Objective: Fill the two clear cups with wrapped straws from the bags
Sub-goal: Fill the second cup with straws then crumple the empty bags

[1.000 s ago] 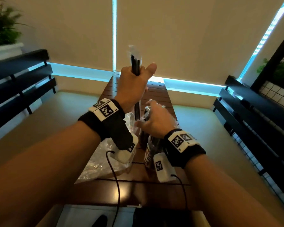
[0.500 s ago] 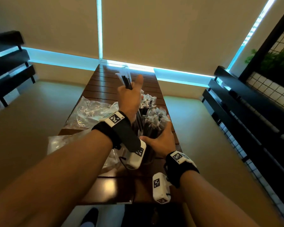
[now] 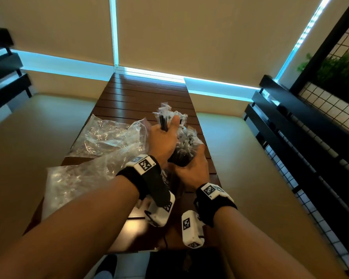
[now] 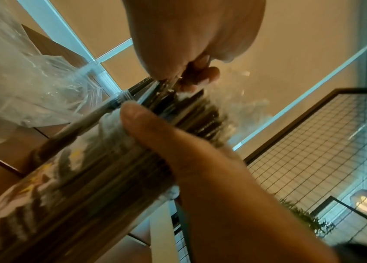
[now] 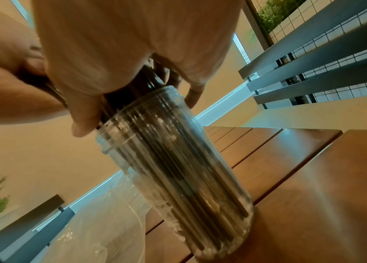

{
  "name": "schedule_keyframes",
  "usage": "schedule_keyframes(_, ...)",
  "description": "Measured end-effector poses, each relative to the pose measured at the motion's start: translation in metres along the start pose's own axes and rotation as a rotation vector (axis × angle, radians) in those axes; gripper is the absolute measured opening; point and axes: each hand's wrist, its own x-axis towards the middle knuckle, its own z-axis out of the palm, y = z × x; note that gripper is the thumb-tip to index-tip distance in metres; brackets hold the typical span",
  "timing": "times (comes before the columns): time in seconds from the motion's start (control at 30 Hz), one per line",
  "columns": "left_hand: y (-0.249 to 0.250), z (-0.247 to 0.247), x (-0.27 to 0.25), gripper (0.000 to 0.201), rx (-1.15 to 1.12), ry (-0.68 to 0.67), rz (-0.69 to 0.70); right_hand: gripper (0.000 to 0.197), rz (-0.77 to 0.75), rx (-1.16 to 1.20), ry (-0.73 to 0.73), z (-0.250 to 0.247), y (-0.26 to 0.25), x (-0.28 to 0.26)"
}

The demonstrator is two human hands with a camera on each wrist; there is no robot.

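We stood at a dark brown slatted table (image 3: 145,97) that ran up to beige roller blinds (image 3: 199,33), where cool blue daylight leaked along their edges. Black slatted benches (image 3: 302,125) flanked pale cushioned seats (image 3: 240,148), and a wire grid with greenery (image 3: 340,65) rose at right.

Your head camera looks steeply down from above the long slatted brown wooden table (image 3: 141,101), facing its far end. Both wrist cameras sit close beside the tall ribbed clear plastic cup (image 5: 178,170) (image 4: 70,179) on that table, angled upward; all three views share it.
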Motion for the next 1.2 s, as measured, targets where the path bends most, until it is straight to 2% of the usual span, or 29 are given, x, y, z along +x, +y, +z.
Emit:
schedule_keyframes(0.07,-0.004,0.004,-0.005,0.045,0.103,-0.039,0.064,0.093,0.004,0.006,0.001,0.001,0.000,-0.001)
schedule_keyframes(0.2,-0.013,0.008,-0.012,0.041,0.466,-0.061,0.369,0.080,0.003,-0.015,0.016,-0.001,0.003,-0.004)
schedule_keyframes(0.27,-0.016,0.004,-0.008,0.045,0.618,-0.080,0.406,0.080,0.005,-0.011,0.014,-0.003,0.002,-0.006)
schedule_keyframes(0.33,-0.009,-0.002,-0.004,0.045,0.646,-0.101,0.431,0.083,0.018,-0.012,0.001,-0.004,0.002,-0.006)
schedule_keyframes(0.43,0.022,-0.009,0.001,0.085,0.548,-0.126,0.595,0.086,0.038,-0.033,0.016,-0.003,0.000,-0.008)
schedule_keyframes(0.47,0.034,-0.010,0.004,0.091,0.547,-0.147,0.660,0.087,0.043,-0.036,0.025,-0.002,0.001,-0.009)
schedule_keyframes(0.5,0.046,-0.010,0.005,0.087,0.600,-0.181,0.711,0.088,0.047,-0.034,0.032,-0.002,0.002,-0.009)
schedule_keyframes(0.53,0.056,-0.008,0.006,0.076,0.708,-0.228,0.745,0.087,0.045,-0.027,0.039,-0.001,0.002,-0.009)
schedule_keyframes(0.6,0.067,-0.003,0.004,0.045,0.985,-0.343,0.752,0.086,0.037,-0.020,0.040,-0.001,0.004,-0.009)
schedule_keyframes(0.63,0.064,-0.001,0.001,0.040,1.078,-0.395,0.735,0.085,0.035,-0.018,0.030,-0.001,0.005,-0.008)
schedule_keyframes(0.7,0.047,-0.002,-0.007,0.050,1.192,-0.482,0.663,0.081,0.028,-0.004,0.008,-0.001,0.006,-0.007)
schedule_keyframes(0.83,-0.003,-0.013,-0.021,0.082,1.183,-0.600,0.481,0.067,-0.042,-0.078,-0.008,-0.003,0.010,-0.003)
schedule_keyframes(0.93,-0.006,-0.014,-0.016,0.089,1.200,-0.609,0.510,0.062,-0.067,-0.060,0.002,-0.004,0.012,-0.004)
schedule_keyframes(1.03,0.008,-0.011,-0.006,0.092,1.266,-0.550,0.591,0.075,-0.040,0.029,-0.016,-0.004,0.011,-0.005)
schedule_keyframes(1.1,0.005,-0.009,-0.006,0.094,1.271,-0.596,0.572,0.077,-0.045,0.018,-0.013,-0.002,0.013,-0.004)
schedule_keyframes(1.2,-0.014,-0.007,-0.016,0.092,1.272,-0.651,0.510,0.071,-0.104,-0.006,0.010,0.000,0.018,-0.002)
